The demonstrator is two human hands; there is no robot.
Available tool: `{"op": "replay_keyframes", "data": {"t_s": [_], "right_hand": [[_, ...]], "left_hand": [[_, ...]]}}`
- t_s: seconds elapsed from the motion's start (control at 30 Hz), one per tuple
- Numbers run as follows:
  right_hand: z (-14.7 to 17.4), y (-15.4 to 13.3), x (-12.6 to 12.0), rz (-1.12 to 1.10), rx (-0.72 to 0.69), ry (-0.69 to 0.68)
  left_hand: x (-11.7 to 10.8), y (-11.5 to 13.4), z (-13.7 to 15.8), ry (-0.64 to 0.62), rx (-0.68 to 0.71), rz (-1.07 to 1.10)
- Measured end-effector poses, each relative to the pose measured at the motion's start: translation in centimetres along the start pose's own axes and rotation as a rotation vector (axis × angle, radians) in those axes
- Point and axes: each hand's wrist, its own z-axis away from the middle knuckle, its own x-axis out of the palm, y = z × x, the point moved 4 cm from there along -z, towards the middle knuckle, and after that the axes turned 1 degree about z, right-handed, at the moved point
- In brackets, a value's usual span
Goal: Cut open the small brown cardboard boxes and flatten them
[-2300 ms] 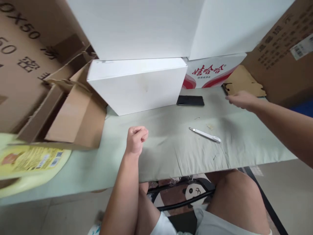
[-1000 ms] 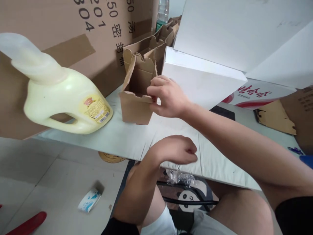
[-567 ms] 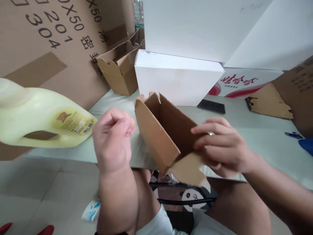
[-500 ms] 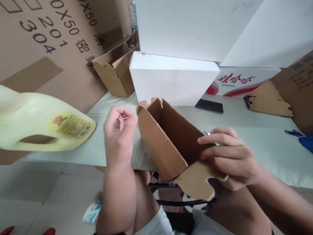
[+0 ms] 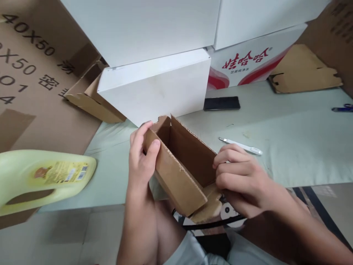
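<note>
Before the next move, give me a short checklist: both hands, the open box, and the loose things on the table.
1. Left hand on the cardboard box: ok, thumb and fingers grip the far end of its left wall.
2. Right hand gripping: cannot tell; its fingers curl at the near right corner, but the thumb is hidden.
3. Near end flap up: not ok, it leans outward.
4. Box bottom supported: cannot tell, the underside is out of sight.
5. White hand tool out of the hands: ok, it lies on the table beyond the right hand.
6. Phone away from the hands: ok, flat beside the white box.
</note>
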Motion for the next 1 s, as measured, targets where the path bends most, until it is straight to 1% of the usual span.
{"op": "replay_keyframes", "data": {"t_s": [0.07,0.1,0.17,0.23,0.3,0.4,0.47,0.53,0.6,0.7,0.83,1.0], "right_hand": [[0.2,0.3,0.1,-0.031,0.041,-0.039],[0.3,0.4,0.3,-0.052,0.059,-0.061],[0.5,0.6,0.4,-0.081,0.09,-0.08],[0.6,0.7,0.5,-0.079,0.1,-0.066],[0.7,0.7,0.5,-0.086,0.086,-0.044],[0.7,0.9,0.5,-0.117,0.081,-0.029],[0.6,0.9,0.6,-0.124,0.076,-0.012],[0.6,1.0,0.6,-0.103,0.069,0.007],[0.5,1.1,0.6,-0.068,0.064,0.018],[0.4,1.1,0.7,-0.023,0.047,0.025],[0.4,1.0,0.7,0.022,0.027,0.017],[0.3,0.9,0.7,0.068,0.019,0.001]], "left_hand": [[0.2,0.2,-0.1,0.005,0.033,0.02],[0.1,0.2,-0.2,0.037,0.041,0.049],[-0.3,0.3,-0.3,0.142,0.035,0.128],[-0.5,0.5,-0.4,0.228,0.029,0.219],[-0.5,0.9,-0.4,0.275,0.04,0.288],[-0.3,1.1,-0.3,0.339,0.054,0.274],[-0.4,1.0,-0.2,0.379,0.09,0.253],[-0.6,0.9,-0.3,0.354,0.145,0.275],[-0.8,0.7,-0.5,0.276,0.173,0.312],[-1.3,0.4,-0.7,0.184,0.134,0.312],[-1.6,0.5,-0.6,0.165,0.108,0.274],[-1.6,0.3,-0.6,0.175,0.05,0.259]]}}
